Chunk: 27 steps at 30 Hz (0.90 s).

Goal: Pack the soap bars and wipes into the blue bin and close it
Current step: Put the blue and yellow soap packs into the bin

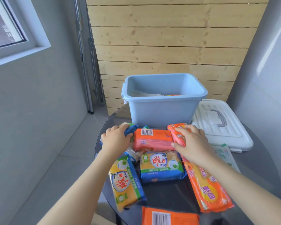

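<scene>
My left hand [116, 140] grips a blue-wrapped soap bar [130, 129]; right hand [193, 143] clamps an orange-pink soap pack [177, 134], by the open light-blue plastic bin [162, 109].

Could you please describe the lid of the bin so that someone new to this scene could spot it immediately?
Start at the open blue bin at the back of the round dark table. Just to its right, the lid lies flat on the tabletop. It is the only white item there, ribbed, with a grey handle in the middle, unlike the bright orange and yellow soap packs in front.
</scene>
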Each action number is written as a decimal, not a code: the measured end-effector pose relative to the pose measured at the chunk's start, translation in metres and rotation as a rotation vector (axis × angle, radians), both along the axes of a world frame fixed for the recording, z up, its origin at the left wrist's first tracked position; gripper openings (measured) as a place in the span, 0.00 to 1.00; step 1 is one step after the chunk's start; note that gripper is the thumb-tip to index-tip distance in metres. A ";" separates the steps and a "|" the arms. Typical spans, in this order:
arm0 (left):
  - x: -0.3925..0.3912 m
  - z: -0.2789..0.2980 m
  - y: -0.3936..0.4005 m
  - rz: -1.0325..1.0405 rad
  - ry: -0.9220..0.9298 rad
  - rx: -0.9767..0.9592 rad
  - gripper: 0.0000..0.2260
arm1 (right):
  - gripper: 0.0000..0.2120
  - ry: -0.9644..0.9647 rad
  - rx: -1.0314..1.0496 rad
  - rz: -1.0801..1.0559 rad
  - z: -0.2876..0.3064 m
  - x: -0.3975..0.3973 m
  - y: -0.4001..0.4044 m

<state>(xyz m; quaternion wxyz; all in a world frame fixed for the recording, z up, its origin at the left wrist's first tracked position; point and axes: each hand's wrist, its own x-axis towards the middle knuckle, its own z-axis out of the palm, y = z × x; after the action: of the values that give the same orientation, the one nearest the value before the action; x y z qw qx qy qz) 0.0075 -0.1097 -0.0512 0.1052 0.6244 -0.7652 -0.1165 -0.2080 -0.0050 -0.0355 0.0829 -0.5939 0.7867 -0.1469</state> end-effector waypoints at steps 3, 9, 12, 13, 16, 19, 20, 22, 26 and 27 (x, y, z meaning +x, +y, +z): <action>0.009 -0.002 -0.011 0.038 -0.022 0.062 0.18 | 0.29 0.008 -0.005 -0.009 0.000 0.002 0.000; 0.018 -0.002 -0.021 0.096 0.182 0.171 0.23 | 0.31 0.098 0.015 -0.007 -0.002 0.006 -0.001; 0.029 0.011 -0.015 0.075 0.313 0.126 0.25 | 0.29 0.121 -0.042 0.025 -0.003 0.013 0.001; 0.035 0.016 -0.012 0.047 0.312 0.078 0.26 | 0.27 0.106 -0.074 0.039 -0.003 0.017 0.001; 0.059 0.035 0.001 -0.114 0.457 0.030 0.26 | 0.23 0.066 -0.163 0.116 -0.002 0.030 0.004; 0.075 0.048 0.025 -0.375 0.549 0.093 0.26 | 0.18 -0.010 -0.249 0.180 -0.001 0.043 0.009; 0.076 0.049 0.032 -0.462 0.525 0.141 0.26 | 0.17 -0.041 -0.269 0.200 0.000 0.048 0.011; 0.074 0.046 0.042 -0.588 0.401 0.227 0.26 | 0.14 -0.107 -0.296 0.246 0.003 0.055 0.016; 0.070 0.039 0.054 -0.691 0.199 0.303 0.29 | 0.11 -0.295 -0.211 0.337 0.006 0.071 0.027; 0.068 0.040 0.056 -0.720 0.161 0.308 0.30 | 0.11 -0.349 -0.143 0.352 0.007 0.074 0.029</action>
<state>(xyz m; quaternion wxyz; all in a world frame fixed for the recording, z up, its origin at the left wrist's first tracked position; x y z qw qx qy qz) 0.0754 -0.0535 -0.0116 0.0226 0.3136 -0.8980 -0.3079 -0.1339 0.0237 -0.0290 0.1997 -0.6915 0.6328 -0.2857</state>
